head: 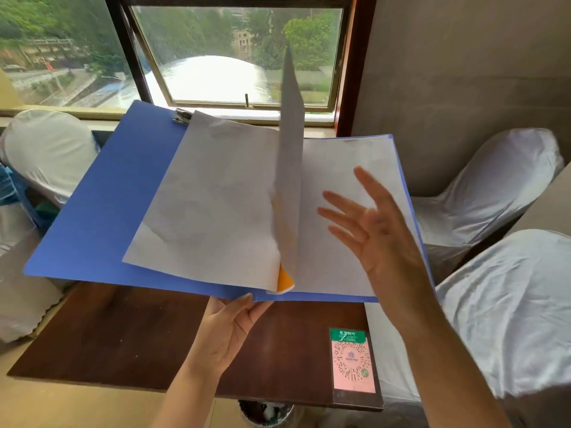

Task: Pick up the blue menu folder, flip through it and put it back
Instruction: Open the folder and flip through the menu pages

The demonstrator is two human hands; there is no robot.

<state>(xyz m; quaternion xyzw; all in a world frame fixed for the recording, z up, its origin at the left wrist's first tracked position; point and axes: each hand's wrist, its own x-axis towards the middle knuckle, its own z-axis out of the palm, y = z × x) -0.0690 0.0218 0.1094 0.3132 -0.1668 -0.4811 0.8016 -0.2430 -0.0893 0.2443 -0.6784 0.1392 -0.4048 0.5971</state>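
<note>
The blue menu folder (99, 211) lies open in the air above the dark wooden table (129, 335). My left hand (228, 325) holds it from below at the spine's near edge, thumb on top. Several white sheets (213, 205) rest on the left half, and one sheet (292, 156) stands upright at the middle, caught mid-turn. An orange page corner (285, 281) shows beneath it. My right hand (374, 223) hovers over the right-hand page with fingers spread, holding nothing. A metal clip (181, 116) sits at the folder's top edge.
A pink QR-code card (352, 359) lies on the table's near right corner. White-covered chairs stand at the left (46, 149) and right (500, 186). A window (234, 57) is straight ahead. A bin (265, 412) stands below the table's near edge.
</note>
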